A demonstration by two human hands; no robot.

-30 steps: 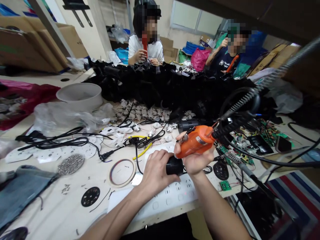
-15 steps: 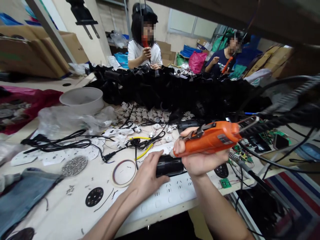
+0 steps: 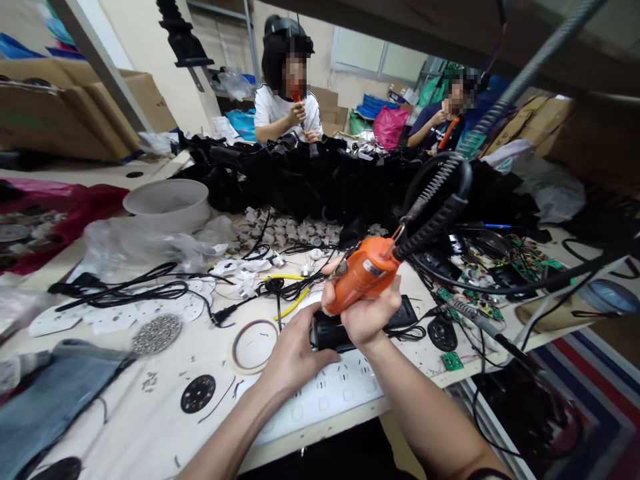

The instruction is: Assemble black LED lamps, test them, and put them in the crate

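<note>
My right hand (image 3: 370,313) is wrapped round an orange electric screwdriver (image 3: 363,273), which hangs from a coiled spring and black cable. Its tip points down and left and is hidden by my hands. My left hand (image 3: 297,350) grips the left end of a black cylindrical housing (image 3: 333,335) lying on the bench, thumb on the near side. Beneath the housing and hand lies a white power strip (image 3: 325,393). Just left of my left hand is a roll of masking tape (image 3: 255,343).
A pile of screws (image 3: 157,333), a black perforated disc (image 3: 198,394) and coiled black cords (image 3: 155,283) lie to the left. Black parts (image 3: 325,177) are heaped across the back. Green circuit boards (image 3: 453,361) sit at right. Two co-workers (image 3: 287,117) work beyond the heap.
My right hand has swung the screwdriver more upright and to the left, its cable end now further back. My left hand stays on the housing. The view has shifted slightly.
</note>
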